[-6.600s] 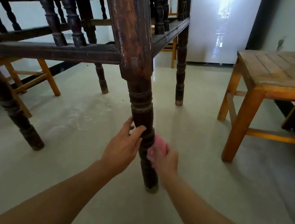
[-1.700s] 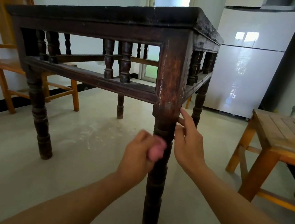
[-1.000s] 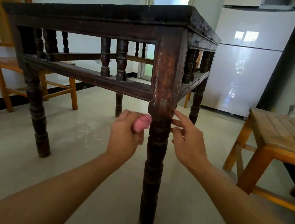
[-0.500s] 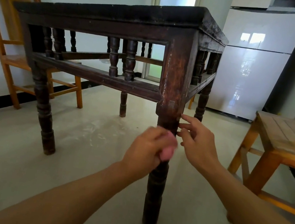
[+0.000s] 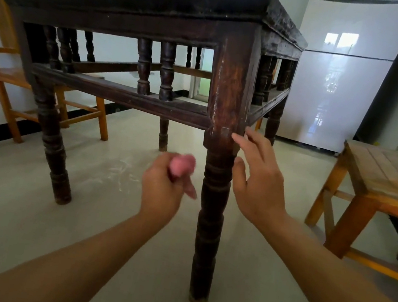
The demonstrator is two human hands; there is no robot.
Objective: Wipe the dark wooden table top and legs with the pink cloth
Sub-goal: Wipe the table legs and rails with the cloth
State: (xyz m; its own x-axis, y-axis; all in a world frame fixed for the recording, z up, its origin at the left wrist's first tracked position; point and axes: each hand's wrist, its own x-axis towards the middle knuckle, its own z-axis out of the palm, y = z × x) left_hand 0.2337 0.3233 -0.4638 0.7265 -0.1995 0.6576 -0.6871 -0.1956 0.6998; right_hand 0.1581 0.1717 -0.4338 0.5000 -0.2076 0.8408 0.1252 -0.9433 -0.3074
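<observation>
Moved off the near table leg (image 5: 212, 206), the left hand (image 5: 162, 189) grips the pink cloth (image 5: 182, 164) while the open right hand (image 5: 258, 184) touches it, probably for steadiness.

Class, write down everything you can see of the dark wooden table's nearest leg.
The nearest leg of the dark wooden table stands upright on the pale floor. Its upper part is a square post, worn reddish-brown with pale scratches; lower down it is turned into round rings, ending in a lighter foot. The right hand touches the square part with straight fingertips. The left hand, gripping the bunched pink cloth, is beside the leg, seemingly apart.
</observation>
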